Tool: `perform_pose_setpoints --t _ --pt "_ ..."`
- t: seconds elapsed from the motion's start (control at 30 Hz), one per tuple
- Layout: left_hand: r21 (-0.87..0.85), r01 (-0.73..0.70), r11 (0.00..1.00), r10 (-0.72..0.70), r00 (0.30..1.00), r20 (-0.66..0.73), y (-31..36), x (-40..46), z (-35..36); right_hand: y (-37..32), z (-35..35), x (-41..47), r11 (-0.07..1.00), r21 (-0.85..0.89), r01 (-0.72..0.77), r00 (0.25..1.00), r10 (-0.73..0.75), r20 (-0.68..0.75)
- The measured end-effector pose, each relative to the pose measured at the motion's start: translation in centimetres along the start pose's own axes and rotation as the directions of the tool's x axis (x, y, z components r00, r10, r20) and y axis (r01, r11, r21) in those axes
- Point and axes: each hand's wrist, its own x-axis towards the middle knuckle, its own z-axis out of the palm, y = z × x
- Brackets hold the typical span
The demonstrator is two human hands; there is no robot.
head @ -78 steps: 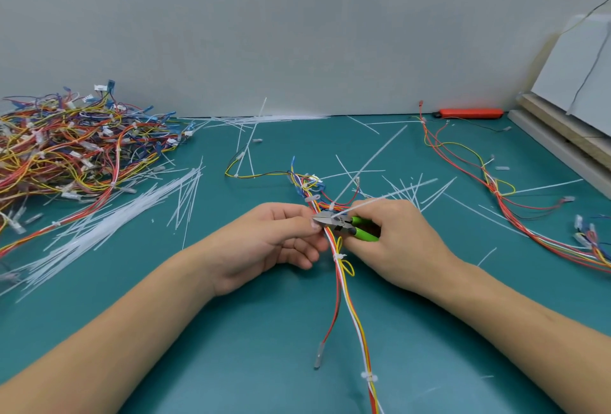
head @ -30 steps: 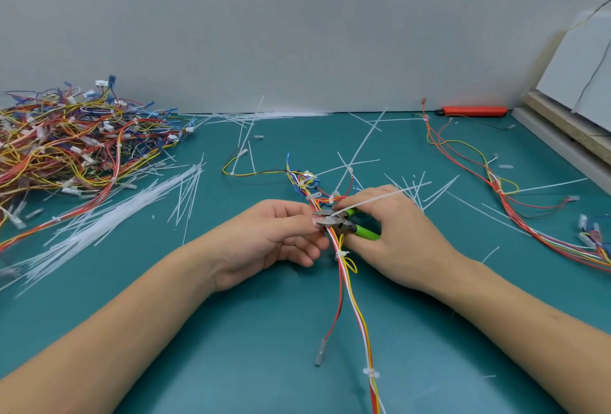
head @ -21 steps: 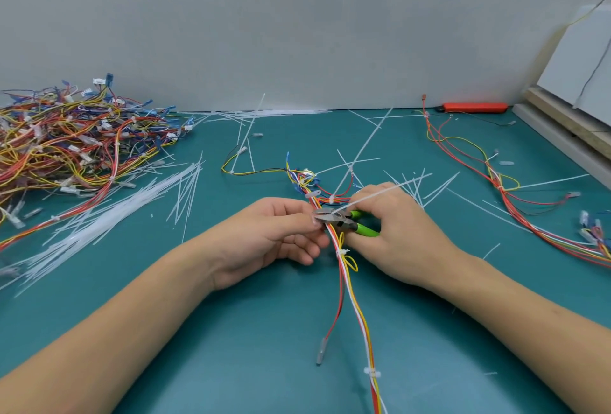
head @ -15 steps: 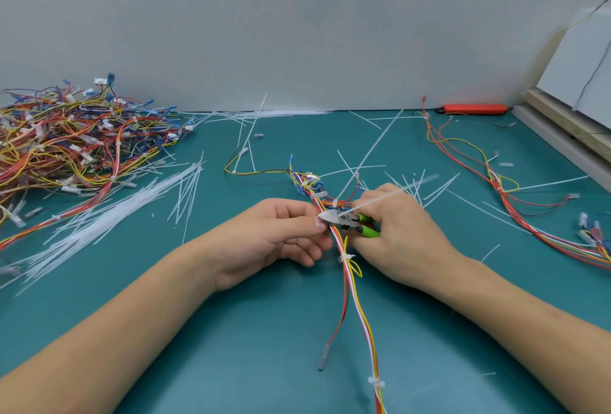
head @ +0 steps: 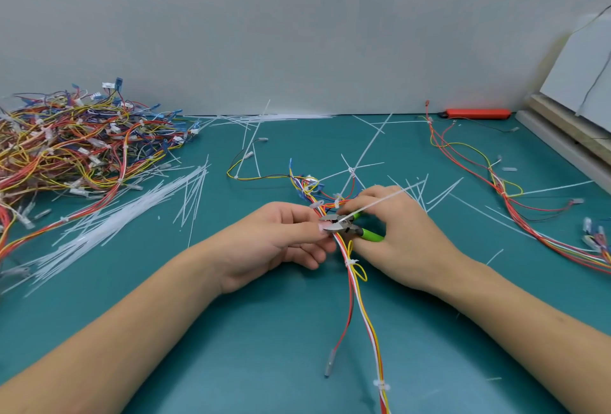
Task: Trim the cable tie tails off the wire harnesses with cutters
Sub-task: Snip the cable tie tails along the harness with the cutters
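Observation:
A wire harness [head: 358, 301] of red, white, yellow and orange wires runs down the middle of the teal mat. My left hand [head: 281, 241] pinches it at a cable tie. My right hand [head: 400, 235] grips green-handled cutters [head: 347, 226], whose steel jaws sit around the base of a white tie tail [head: 380, 199] that slants up to the right over my knuckles. Two trimmed ties ring the harness lower down.
A large heap of harnesses [head: 76, 145] fills the far left, with a spread of cut white tails [head: 132, 212] beside it. Another harness [head: 509, 192] lies at the right. A red tool [head: 476, 113] rests by the wall. Boards [head: 568, 136] stand at the right edge.
Both hands and the harness stayed almost in place, shifting slightly. The cutter jaws have remained at the same tie, with the white tail still sticking out to the right.

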Motion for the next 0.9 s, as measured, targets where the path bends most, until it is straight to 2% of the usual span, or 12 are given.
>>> perform_pose_setpoints --t 0.6,0.73,0.9 --pt "0.011 -0.048 0.999 0.047 0.997 0.057 -0.39 0.16 -0.47 -0.56 -0.09 -0.03 0.998 0.013 -0.056 0.998 0.056 0.027" --pt "0.016 -0.038 0.999 0.038 0.998 0.047 -0.27 0.14 -0.38 -0.56 0.14 -0.29 0.996 -0.023 -0.089 0.996 0.09 0.027" --pt "0.011 -0.026 1.0 0.026 0.999 0.02 -0.06 -0.02 -0.16 -0.53 0.12 -0.32 0.997 0.022 -0.075 0.997 0.074 0.031"
